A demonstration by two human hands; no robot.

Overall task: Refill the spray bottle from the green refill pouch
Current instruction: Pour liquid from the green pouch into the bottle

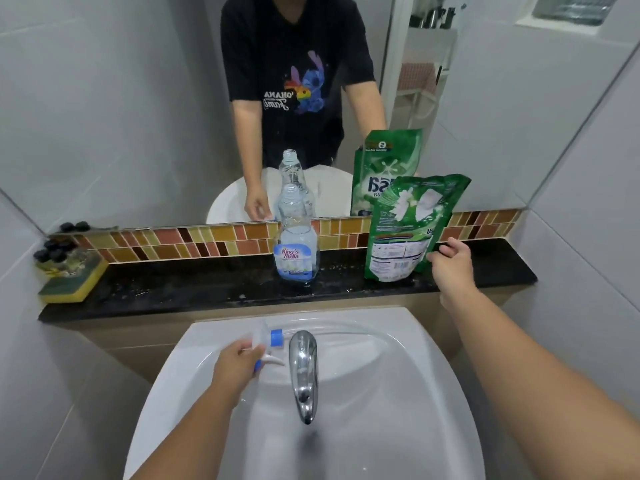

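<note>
A person stands at a white ceramic washbasin, both bare forearms reaching forward. The left hand curls round a white trigger sprayer head with a blue collar, holding it over the back of the basin just left of the chrome tap; the sprayer's clear dip tube trails to the right along the basin's rear rim.

The right hand pinches the lower right edge of a green plastic refill pouch with white printed panels, which stands tilted on the black stone ledge behind the basin, its top leaning right.

Well to the pouch's left on the same ledge stands the clear plastic spray bottle with a pale blue label, upright, its neck uncapped, a small amount of liquid at its base.

At the ledge's far left lies a yellow sponge with a green scouring face, with a cluster of small black-capped items on and behind it. A band of brown, orange and cream mosaic tile runs under the wall mirror, which reflects the person's black printed T-shirt, the bottle and the pouch.
</note>
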